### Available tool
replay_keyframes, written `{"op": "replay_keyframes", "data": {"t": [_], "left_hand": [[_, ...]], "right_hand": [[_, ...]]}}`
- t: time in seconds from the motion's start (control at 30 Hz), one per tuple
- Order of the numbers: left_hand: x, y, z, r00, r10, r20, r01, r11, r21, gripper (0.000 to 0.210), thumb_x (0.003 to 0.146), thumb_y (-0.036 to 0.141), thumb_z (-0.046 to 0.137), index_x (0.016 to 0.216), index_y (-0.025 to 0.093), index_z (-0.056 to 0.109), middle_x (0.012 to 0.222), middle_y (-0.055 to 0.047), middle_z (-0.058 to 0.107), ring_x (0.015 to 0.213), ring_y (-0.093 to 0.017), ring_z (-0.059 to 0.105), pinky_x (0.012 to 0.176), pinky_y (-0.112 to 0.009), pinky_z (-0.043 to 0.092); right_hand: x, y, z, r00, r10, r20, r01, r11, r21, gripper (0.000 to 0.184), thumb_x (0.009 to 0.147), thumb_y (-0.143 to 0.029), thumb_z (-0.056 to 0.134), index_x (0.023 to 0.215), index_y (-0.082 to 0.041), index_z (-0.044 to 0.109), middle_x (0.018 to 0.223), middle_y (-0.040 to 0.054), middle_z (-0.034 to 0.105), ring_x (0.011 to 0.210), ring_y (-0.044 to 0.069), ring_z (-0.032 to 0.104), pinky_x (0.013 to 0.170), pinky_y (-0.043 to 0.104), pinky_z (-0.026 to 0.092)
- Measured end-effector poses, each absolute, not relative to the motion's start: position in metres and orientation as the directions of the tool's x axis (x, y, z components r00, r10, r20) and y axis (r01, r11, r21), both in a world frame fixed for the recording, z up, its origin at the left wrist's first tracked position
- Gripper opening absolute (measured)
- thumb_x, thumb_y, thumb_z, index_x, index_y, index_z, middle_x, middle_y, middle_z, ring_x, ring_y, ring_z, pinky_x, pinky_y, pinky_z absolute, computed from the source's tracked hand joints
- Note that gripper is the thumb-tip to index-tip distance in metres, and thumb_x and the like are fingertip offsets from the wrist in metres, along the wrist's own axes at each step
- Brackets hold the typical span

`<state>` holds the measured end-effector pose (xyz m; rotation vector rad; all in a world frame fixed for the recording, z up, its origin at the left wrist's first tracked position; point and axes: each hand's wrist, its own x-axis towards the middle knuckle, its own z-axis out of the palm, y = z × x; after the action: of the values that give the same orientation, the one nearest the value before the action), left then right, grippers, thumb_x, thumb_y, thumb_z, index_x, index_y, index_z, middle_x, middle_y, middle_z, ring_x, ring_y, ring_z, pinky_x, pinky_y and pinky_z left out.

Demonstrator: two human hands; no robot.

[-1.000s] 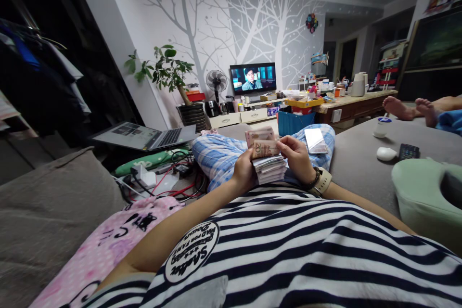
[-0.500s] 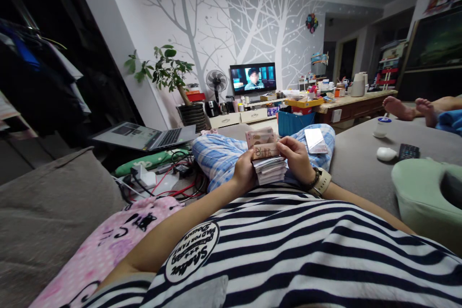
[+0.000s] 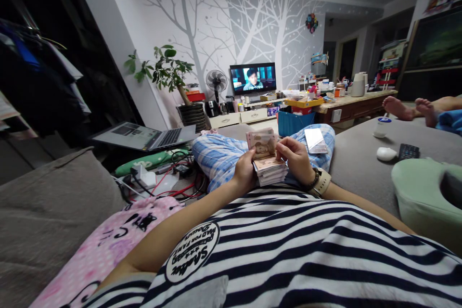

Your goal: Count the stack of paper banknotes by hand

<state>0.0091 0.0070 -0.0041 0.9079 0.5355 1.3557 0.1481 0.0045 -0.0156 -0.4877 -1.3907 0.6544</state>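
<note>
Pink banknotes (image 3: 266, 154), blue-plaid trousers (image 3: 220, 154), navy/wht striped shirt (image 3: 306, 240)

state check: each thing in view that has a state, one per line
left hand: shut on banknote stack, gripping its left side
right hand: shut on banknote stack, fingers at the top note
banknote stack: held over lap, top note raised
laptop: lid open
TV: on
phone: lying on knee

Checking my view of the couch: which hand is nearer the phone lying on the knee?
Right. The right hand sits just beside the phone; the left hand is farther, across the banknote stack.
</note>
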Motion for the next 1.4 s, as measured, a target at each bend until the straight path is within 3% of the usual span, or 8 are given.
{"op": "replay_keyframes", "data": {"t": [0.17, 0.53, 0.7, 0.9, 1.03, 1.13, 1.4], "left_hand": [[0.007, 0.006, -0.004, 0.184, 0.979, 0.089, -0.59, 0.038, 0.806, 0.034, 0.088, 0.037, 0.061, 0.107, 0.012, 0.074, 0.096, -0.012, 0.079, 0.11, -0.034, 0.07, 0.097, -0.047, 0.055], [0.003, 0.008, -0.008, 0.166, 0.977, 0.132, -0.566, -0.016, 0.824, 0.02, 0.083, 0.026, 0.059, 0.086, 0.013, 0.074, 0.089, -0.012, 0.079, 0.109, -0.033, 0.071, 0.099, -0.046, 0.053], [0.002, 0.007, -0.008, 0.19, 0.969, 0.158, -0.551, -0.028, 0.834, 0.018, 0.081, 0.027, 0.064, 0.086, 0.013, 0.073, 0.087, -0.013, 0.079, 0.108, -0.035, 0.071, 0.097, -0.048, 0.054], [0.001, 0.006, -0.008, 0.184, 0.966, 0.181, -0.527, -0.058, 0.848, 0.018, 0.078, 0.028, 0.069, 0.085, 0.012, 0.072, 0.08, -0.012, 0.078, 0.098, -0.035, 0.073, 0.091, -0.047, 0.056], [0.0, 0.008, -0.009, 0.193, 0.963, 0.19, -0.537, -0.058, 0.841, 0.019, 0.077, 0.028, 0.072, 0.089, 0.012, 0.072, 0.084, -0.012, 0.078, 0.098, -0.035, 0.073, 0.091, -0.047, 0.056], [0.001, 0.009, -0.01, 0.185, 0.963, 0.194, -0.544, -0.064, 0.837, 0.019, 0.076, 0.027, 0.072, 0.089, 0.013, 0.072, 0.086, -0.011, 0.078, 0.099, -0.034, 0.073, 0.091, -0.047, 0.056], [0.001, 0.009, -0.009, 0.178, 0.963, 0.201, -0.545, -0.074, 0.835, 0.018, 0.075, 0.027, 0.07, 0.086, 0.012, 0.072, 0.078, -0.011, 0.077, 0.097, -0.033, 0.073, 0.09, -0.046, 0.056]], "right_hand": [[0.148, 0.007, -0.018, 0.06, 0.681, 0.729, -0.148, 0.729, -0.669, 0.033, 0.078, -0.049, 0.075, 0.07, -0.021, 0.059, 0.059, -0.0031, 0.055, 0.053, 0.012, 0.048, 0.052, 0.027, 0.037], [0.149, 0.013, -0.021, 0.094, 0.692, 0.716, -0.136, 0.721, -0.679, 0.037, 0.072, -0.05, 0.081, 0.074, -0.021, 0.058, 0.066, -0.0031, 0.054, 0.058, 0.012, 0.046, 0.051, 0.025, 0.037], [0.149, 0.016, -0.022, 0.137, 0.68, 0.72, -0.14, 0.733, -0.666, 0.037, 0.071, -0.048, 0.082, 0.078, -0.022, 0.057, 0.071, -0.0035, 0.055, 0.059, 0.011, 0.048, 0.053, 0.025, 0.039], [0.15, 0.02, -0.021, 0.203, 0.696, 0.689, -0.134, 0.717, -0.684, 0.039, 0.073, -0.045, 0.079, 0.094, -0.024, 0.053, 0.06, -0.008, 0.052, 0.055, 0.012, 0.045, 0.052, 0.025, 0.036], [0.152, 0.02, -0.02, 0.198, 0.693, 0.693, -0.054, 0.714, -0.698, 0.031, 0.076, -0.048, 0.073, 0.077, -0.022, 0.055, 0.06, -0.0055, 0.05, 0.057, 0.012, 0.043, 0.055, 0.027, 0.036], [0.153, 0.018, -0.018, 0.154, 0.683, 0.714, -0.001, 0.722, -0.691, 0.036, 0.08, -0.049, 0.068, 0.063, -0.021, 0.052, 0.059, -0.004, 0.047, 0.059, 0.012, 0.04, 0.058, 0.028, 0.036], [0.152, 0.013, -0.014, 0.137, 0.665, 0.734, -0.019, 0.742, -0.67, 0.034, 0.081, -0.046, 0.067, 0.062, -0.021, 0.053, 0.058, -0.0047, 0.045, 0.056, 0.012, 0.037, 0.058, 0.028, 0.036]]}}
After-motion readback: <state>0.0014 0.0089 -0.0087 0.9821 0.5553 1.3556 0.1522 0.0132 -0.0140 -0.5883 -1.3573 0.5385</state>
